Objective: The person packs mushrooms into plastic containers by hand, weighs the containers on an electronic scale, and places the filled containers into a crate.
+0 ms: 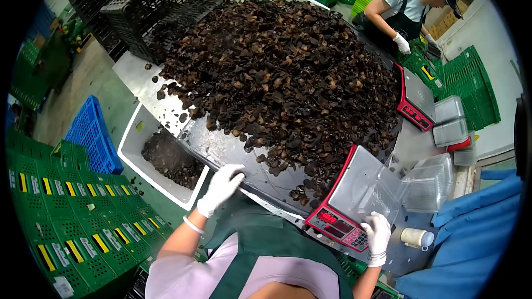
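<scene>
My left hand (pixel 221 189), in a white glove, is over the near edge of the metal table (pixel 221 147), its fingers bent inward; what they hold, if anything, is hidden. At the red scale (pixel 343 224), my right hand (pixel 378 235), also gloved, is beside the keypad, with its fingers curled near a clear plastic tray (pixel 379 200) on the scale's plate. Whether it grips the tray is unclear. A large heap of dark brown, curled pieces (pixel 277 72) covers much of the table beyond both hands.
Clear trays (pixel 429 182) are stacked right of the scale, near a capped jar (pixel 417 238). A white bin (pixel 133 133) stands below the table's left edge. A black crate (pixel 130 27) lies tipped behind. A co-worker (pixel 407 11) stands by a second scale (pixel 415 97).
</scene>
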The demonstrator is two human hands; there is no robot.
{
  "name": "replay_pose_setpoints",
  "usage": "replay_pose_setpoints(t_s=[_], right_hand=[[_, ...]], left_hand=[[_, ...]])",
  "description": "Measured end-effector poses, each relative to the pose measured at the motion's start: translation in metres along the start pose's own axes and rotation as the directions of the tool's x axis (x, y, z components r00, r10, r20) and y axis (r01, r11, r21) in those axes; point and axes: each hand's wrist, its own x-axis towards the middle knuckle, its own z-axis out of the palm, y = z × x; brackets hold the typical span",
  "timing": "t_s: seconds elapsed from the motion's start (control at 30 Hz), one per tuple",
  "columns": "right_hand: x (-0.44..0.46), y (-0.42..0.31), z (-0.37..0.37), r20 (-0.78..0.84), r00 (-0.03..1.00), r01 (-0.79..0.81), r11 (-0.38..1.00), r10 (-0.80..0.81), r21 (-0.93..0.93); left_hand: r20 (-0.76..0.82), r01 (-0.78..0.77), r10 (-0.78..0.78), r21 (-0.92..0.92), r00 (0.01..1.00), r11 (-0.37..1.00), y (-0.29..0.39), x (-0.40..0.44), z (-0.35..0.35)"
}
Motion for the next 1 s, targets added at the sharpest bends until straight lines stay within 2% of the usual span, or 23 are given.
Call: replay_pose_setpoints(t_s=[0.03,0.1,0.13,0.17,0.2,0.27,0.33,0.37,0.43,0.5,0.53,0.6,0.63,0.67,0.73,0.8,0.87,0.9,0.93,1.0], right_hand=[[0.000,-0.015,-0.003,0.004,1.000,-0.014,1.000,0.014,-0.012],[0.012,-0.044,-0.015,-0.200,0.973,-0.079,0.984,0.111,0.161],[0.022,-0.058,-0.020,-0.170,0.970,-0.120,0.954,0.171,0.276],[0.036,-0.077,-0.019,-0.175,0.965,-0.128,0.934,0.194,0.333],[0.054,-0.093,-0.014,-0.162,0.975,-0.082,0.927,0.150,0.366],[0.095,-0.130,0.004,-0.095,0.990,-0.035,0.821,0.108,0.570],[0.143,-0.145,0.048,-0.142,0.990,0.081,0.800,0.005,0.594],[0.165,-0.158,0.062,-0.117,0.993,0.049,0.771,0.033,0.635],[0.205,-0.164,0.103,-0.197,0.980,0.108,0.913,-0.031,0.393],[0.223,-0.175,0.135,-0.175,0.984,0.074,0.967,-0.031,0.245],[0.225,-0.185,0.145,-0.102,0.995,0.010,0.980,0.011,0.198],[0.212,-0.202,0.158,-0.095,0.995,0.024,0.988,-0.009,0.151],[0.202,-0.207,0.162,-0.116,0.993,0.043,0.987,-0.026,0.152],[0.191,-0.210,0.166,-0.136,0.990,0.065,0.986,-0.044,0.153],[0.167,-0.216,0.162,-0.241,0.961,0.179,0.969,-0.134,0.172],[0.139,-0.216,0.163,-0.118,0.984,0.152,0.978,-0.136,0.142],[0.107,-0.213,0.175,-0.154,0.962,0.238,0.969,-0.225,0.067],[0.094,-0.210,0.178,-0.188,0.938,0.312,0.946,-0.291,0.091],[0.081,-0.208,0.181,-0.124,0.944,0.317,0.944,-0.305,0.092],[0.059,-0.204,0.178,-0.057,0.952,0.305,0.949,-0.300,0.084]], left_hand=[[-0.046,-0.043,0.045,0.046,0.998,0.998,-0.015,0.008,-0.007],[-0.153,-0.118,0.134,0.109,0.979,0.987,-0.043,0.026,-0.012],[-0.219,-0.149,0.175,0.131,0.960,0.980,-0.052,0.037,-0.013],[-0.226,-0.197,0.238,0.190,0.945,0.962,-0.061,0.051,-0.011],[-0.214,-0.231,0.267,0.176,0.940,0.957,-0.060,0.065,-0.010],[-0.175,-0.363,0.412,0.254,0.894,0.896,-0.052,0.093,-0.001],[-0.111,-0.472,0.514,0.269,0.851,0.839,-0.045,0.119,0.014],[-0.100,-0.515,0.555,0.266,0.826,0.815,-0.043,0.130,0.024],[-0.026,-0.584,0.615,0.281,0.788,0.761,-0.043,0.148,0.040],[0.041,-0.624,0.648,0.326,0.760,0.711,-0.048,0.156,0.053],[0.054,-0.634,0.662,0.353,0.748,0.688,-0.046,0.153,0.055],[0.078,-0.648,0.659,0.301,0.748,0.700,-0.046,0.143,0.054],[0.070,-0.678,0.694,0.304,0.716,0.669,-0.049,0.138,0.055],[0.089,-0.665,0.667,0.248,0.740,0.705,-0.052,0.130,0.056],[0.130,-0.715,0.711,0.267,0.691,0.646,-0.058,0.115,0.052],[0.177,-0.739,0.719,0.235,0.672,0.632,-0.064,0.101,0.046],[0.218,-0.761,0.730,0.180,0.648,0.623,-0.071,0.087,0.041],[0.219,-0.776,0.744,0.183,0.631,0.604,-0.072,0.080,0.037],[0.252,-0.786,0.745,0.173,0.617,0.593,-0.075,0.075,0.033],[0.279,-0.746,0.700,0.114,0.658,0.656,-0.078,0.069,0.025]])
